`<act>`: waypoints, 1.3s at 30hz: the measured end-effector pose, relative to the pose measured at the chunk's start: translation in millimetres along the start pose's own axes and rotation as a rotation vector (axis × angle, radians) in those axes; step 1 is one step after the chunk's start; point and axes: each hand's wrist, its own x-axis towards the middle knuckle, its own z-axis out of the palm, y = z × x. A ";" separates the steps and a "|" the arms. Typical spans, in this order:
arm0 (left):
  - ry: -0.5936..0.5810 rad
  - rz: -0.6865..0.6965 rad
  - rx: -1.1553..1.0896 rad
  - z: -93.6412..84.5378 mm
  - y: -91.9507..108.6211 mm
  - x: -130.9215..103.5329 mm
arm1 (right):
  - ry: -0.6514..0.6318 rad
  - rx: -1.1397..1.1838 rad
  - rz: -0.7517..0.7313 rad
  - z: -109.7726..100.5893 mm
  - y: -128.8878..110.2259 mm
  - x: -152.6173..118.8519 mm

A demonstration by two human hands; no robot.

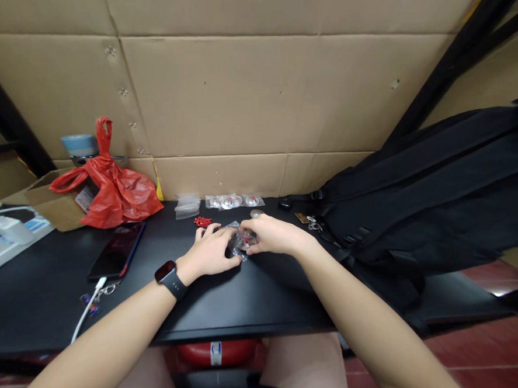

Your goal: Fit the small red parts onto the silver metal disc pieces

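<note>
My left hand, with a dark watch on its wrist, rests over the black table. Its thumb and index finger close on the edge of a small clear plastic bag. From the right, my right hand pinches a small shiny round piece with a red part at the bag. Whether that piece is inside the bag I cannot tell. A bundle of red cord lies just beyond my left fingers. Behind my right hand is a round silvery piece, partly hidden.
Bagged round pieces line the back beside a stack of clear bags. Leftward are a phone, a white cable, a red plastic bag and a power strip. A black backpack fills the right.
</note>
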 end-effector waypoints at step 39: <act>0.008 -0.022 -0.024 -9.9 -16.3 2.6 | 0.158 0.177 -0.197 17.4 16.8 20.4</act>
